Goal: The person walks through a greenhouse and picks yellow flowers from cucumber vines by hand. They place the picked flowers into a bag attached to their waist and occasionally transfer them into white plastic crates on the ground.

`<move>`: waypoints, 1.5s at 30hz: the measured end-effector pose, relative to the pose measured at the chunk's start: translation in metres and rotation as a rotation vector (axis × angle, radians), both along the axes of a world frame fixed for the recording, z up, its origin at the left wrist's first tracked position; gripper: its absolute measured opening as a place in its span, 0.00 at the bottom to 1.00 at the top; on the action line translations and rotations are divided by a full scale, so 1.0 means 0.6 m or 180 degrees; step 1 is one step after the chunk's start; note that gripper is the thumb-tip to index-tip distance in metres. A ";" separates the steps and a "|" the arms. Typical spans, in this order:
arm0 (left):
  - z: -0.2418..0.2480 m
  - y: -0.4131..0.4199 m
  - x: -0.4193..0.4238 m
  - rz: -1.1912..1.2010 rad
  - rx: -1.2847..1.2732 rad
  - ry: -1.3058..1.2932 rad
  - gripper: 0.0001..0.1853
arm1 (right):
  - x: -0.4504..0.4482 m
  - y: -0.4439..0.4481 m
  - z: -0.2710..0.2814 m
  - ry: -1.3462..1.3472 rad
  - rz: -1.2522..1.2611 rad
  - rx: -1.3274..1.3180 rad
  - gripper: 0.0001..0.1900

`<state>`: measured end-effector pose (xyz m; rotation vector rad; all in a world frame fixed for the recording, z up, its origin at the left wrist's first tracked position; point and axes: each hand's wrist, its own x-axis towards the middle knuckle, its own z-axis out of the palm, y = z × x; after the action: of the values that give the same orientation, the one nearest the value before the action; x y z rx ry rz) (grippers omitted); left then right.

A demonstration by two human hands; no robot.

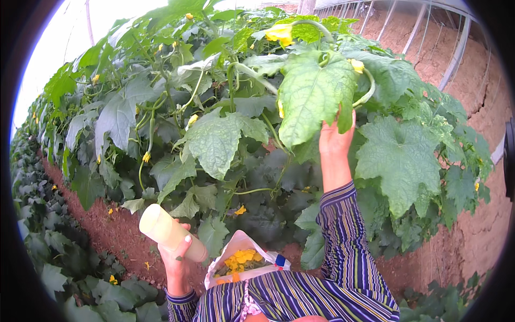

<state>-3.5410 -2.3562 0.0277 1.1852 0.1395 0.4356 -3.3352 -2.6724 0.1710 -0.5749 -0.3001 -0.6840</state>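
Observation:
My left hand (176, 261) is wrapped around a pale yellow, cylindrical container (173, 234), which is held tilted over the soil. High on the right, my right hand (337, 139) reaches up into the gourd vines, its fingers mostly hidden behind a large green leaf (318, 94). Whether those fingers grip anything cannot be told. Just above that hand, a curved young green gourd (368, 90) ends in a pale yellow flower (356, 65). Another curved gourd (316, 25) with a bright yellow flower (280, 34) arches above the leaf.
An open white bag (237, 240) holding yellow flowers (242, 259) hangs or rests at my waist. Dense vines (217, 141) fill the front. A bare soil path (94, 219) runs left. Behind the vines on the right stand a cracked earthen wall (474, 92) and slanted poles (456, 52).

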 end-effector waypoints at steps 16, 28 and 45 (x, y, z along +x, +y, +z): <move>-0.008 0.029 -0.004 0.0136 0.0019 0.0070 0.34 | 0.120 -0.220 -0.030 -0.0184 -0.3931 -0.2906 0.15; -0.022 0.063 0.002 -0.0048 -0.0158 -0.0139 0.23 | 0.137 -0.254 -0.037 0.0831 -0.2649 -0.2603 0.15; -0.030 0.089 0.007 -0.0223 -0.0142 0.0102 0.31 | 0.018 -0.269 0.027 0.1793 -0.2068 -0.4801 0.17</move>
<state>-3.5365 -2.3029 0.0100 1.1500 0.1342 0.3506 -3.3242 -2.8338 0.1874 -2.3298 -0.0320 -0.7909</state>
